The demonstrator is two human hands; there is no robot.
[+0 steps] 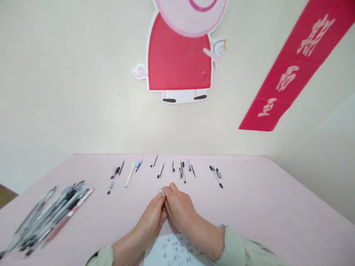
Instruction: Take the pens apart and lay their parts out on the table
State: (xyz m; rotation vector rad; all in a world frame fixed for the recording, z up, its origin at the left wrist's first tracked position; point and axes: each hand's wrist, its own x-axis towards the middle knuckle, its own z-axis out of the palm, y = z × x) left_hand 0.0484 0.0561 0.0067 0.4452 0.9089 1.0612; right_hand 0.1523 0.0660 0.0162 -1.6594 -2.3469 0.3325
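Observation:
My left hand (pixel 152 213) and my right hand (pixel 179 207) meet above the near middle of the table, fingers closed and pressed together. From between their fingertips a small clear plastic piece (pixel 160 190) sticks out, probably a pen part; its rest is hidden by the fingers. Just beyond lie pens taken apart: a black refill with its tip (pixel 161 170), a group of dark refills and clear parts (pixel 183 171), and a white pen barrel (pixel 129 175). Under my wrists rests a sheet of paper (pixel 169 251) with dark handwriting.
A large pile of pens (pixel 59 210) lies at the left of the pink table (pixel 263 221). More pen parts are at the far left (pixel 115 177) and far right (pixel 216 175). A wall stands behind, with a pig cutout (pixel 180 59) and a red banner (pixel 288 77).

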